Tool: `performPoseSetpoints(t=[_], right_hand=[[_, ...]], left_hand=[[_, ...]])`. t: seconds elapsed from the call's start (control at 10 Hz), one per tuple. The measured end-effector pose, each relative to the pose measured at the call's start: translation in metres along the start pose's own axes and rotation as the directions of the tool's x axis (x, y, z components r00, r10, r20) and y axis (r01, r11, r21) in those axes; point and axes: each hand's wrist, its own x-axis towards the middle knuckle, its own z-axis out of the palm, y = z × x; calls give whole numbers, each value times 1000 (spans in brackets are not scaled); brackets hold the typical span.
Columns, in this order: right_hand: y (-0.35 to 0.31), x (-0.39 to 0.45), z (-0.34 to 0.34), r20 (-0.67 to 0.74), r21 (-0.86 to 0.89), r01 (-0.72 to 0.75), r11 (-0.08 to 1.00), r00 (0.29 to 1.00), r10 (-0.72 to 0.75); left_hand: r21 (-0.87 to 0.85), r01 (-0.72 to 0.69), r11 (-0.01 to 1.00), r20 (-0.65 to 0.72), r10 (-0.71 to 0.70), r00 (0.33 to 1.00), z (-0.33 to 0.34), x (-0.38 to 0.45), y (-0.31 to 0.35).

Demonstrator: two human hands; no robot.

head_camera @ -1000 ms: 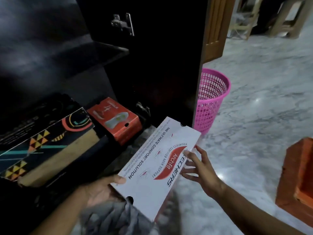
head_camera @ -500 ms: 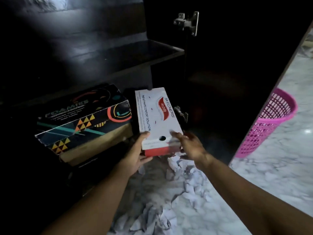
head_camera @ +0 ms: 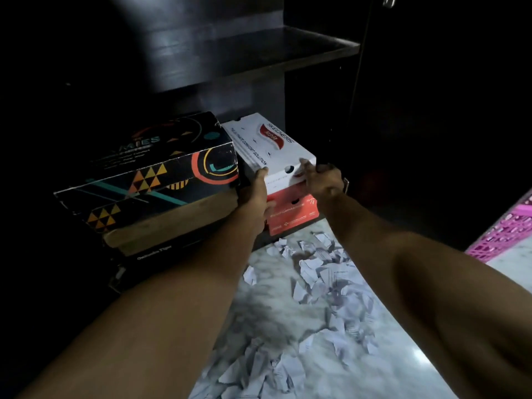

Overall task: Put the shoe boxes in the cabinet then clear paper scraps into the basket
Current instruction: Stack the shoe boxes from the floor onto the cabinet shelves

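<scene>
A white shoe box (head_camera: 267,148) with a red logo lies on top of an orange-red shoe box (head_camera: 293,216) on the bottom of the dark cabinet (head_camera: 259,53). My left hand (head_camera: 256,194) grips the white box's near left corner, and my right hand (head_camera: 322,180) grips its near right corner. A black patterned shoe box (head_camera: 149,174) sits to the left, stacked on other boxes. White paper scraps (head_camera: 313,286) lie scattered on the marble floor in front of the cabinet. The pink basket (head_camera: 506,228) shows at the right edge.
A dark shelf (head_camera: 288,50) spans the cabinet above the boxes. The open cabinet door (head_camera: 431,110) stands on the right, between the boxes and the basket. My forearms cross the marble floor (head_camera: 403,370) below.
Both hands carried the white box from in front of the cabinet into it and set it on the orange-red box. The view moved closer and lower.
</scene>
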Motion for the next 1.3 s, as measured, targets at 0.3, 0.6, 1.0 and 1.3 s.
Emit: performPoseSetpoints(t=[0.3, 0.6, 1.0, 1.3], right_hand=[[38, -31, -39, 98, 132, -44, 990, 995, 31], [87, -162, -211, -18, 111, 43, 993, 999, -42], [157, -327, -458, -732, -67, -46, 997, 681, -17], [197, -418, -601, -961, -14, -393, 919, 261, 97]], left_hand=[[213, -140, 967, -71, 159, 985, 6, -44, -14], [412, -302, 860, 386, 136, 912, 90, -132, -76], [454, -475, 754, 841, -187, 507, 259, -337, -182], [495, -445, 746, 867, -390, 311, 349, -477, -215]])
